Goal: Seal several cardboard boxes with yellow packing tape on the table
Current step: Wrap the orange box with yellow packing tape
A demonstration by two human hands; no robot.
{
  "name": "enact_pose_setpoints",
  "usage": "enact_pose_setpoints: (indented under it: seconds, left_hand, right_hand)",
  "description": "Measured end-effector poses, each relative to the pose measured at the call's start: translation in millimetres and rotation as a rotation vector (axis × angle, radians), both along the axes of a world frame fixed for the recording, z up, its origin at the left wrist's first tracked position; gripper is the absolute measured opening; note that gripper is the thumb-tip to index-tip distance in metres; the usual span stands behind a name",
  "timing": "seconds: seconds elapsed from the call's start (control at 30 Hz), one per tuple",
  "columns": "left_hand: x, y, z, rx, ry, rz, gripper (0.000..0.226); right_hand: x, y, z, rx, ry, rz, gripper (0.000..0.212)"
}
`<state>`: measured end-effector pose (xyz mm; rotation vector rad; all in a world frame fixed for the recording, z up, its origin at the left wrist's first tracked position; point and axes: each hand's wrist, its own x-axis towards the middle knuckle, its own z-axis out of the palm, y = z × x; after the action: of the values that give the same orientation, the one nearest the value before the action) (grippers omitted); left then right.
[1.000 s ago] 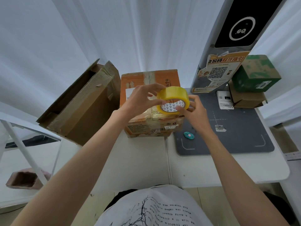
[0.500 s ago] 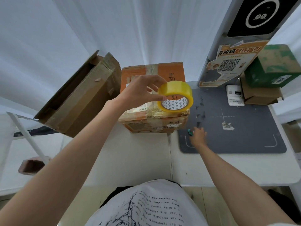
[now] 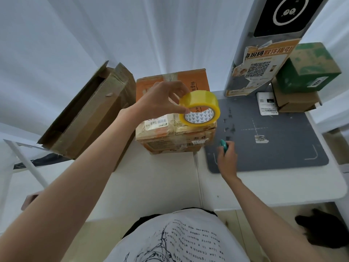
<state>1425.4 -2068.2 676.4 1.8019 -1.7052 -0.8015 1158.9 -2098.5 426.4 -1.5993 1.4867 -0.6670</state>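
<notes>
Here the yellow tape roll was held in the air by the left hand, its fingers curled over the rim and the thumb pinching from below, directly above the orange cardboard box on the white surface. The roll's open core faced roughly six o'clock, toward the person. At about five o'clock from the roll, low on the grey mat, the right hand had its fingers closed around a small teal cutter. The box lay just at nine o'clock of that hand. Judging from this, the cutter had to travel up toward eleven o'clock to meet the tape, the left hand being the nearer to the box top.
</notes>
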Motion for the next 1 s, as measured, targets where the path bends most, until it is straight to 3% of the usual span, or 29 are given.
enact_pose_setpoints:
  seconds: [0.13, 0.37, 0.63, 1.0]
  left_hand:
    - [3, -3, 1, 0.027, -0.038, -0.023, 0.046]
    - [3, -7, 1, 0.036, -0.065, -0.079, 0.046]
    - [2, -6, 4, 0.018, -0.074, -0.085, 0.049]
    - [-1, -11, -2, -0.024, -0.112, -0.071, 0.046]
  right_hand:
    - [3, 18, 39, -0.187, -0.128, 0.034, 0.025]
    - [19, 43, 108, -0.394, -0.217, 0.266, 0.020]
    - [60, 66, 144, -0.442, -0.011, 0.490, 0.015]
    - [109, 58, 172, -0.708, 0.190, 0.371, 0.026]
